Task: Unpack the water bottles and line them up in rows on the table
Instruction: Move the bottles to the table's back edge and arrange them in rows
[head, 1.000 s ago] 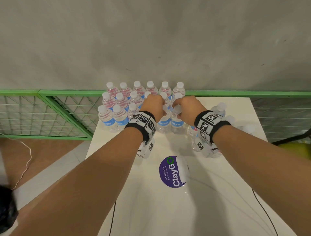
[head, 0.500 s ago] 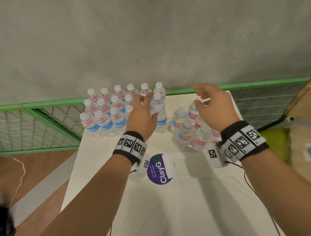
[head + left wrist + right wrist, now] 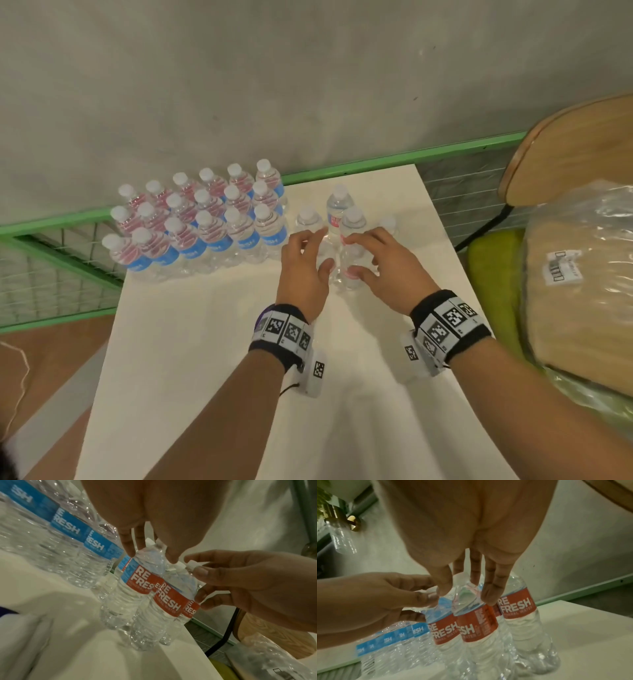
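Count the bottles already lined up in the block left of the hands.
18, in three rows of six at the table's far-left corner: back row beside the green rail, middle row, front row. None looks hidden; loose bottles excluded.

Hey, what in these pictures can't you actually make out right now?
- Head view: whether the left hand or the right hand actually grips the loose bottles; the fingers cover them.
- Head view: the label on the flat wrapped package is too small.
- Left wrist view: the bottles' small print is blurred.
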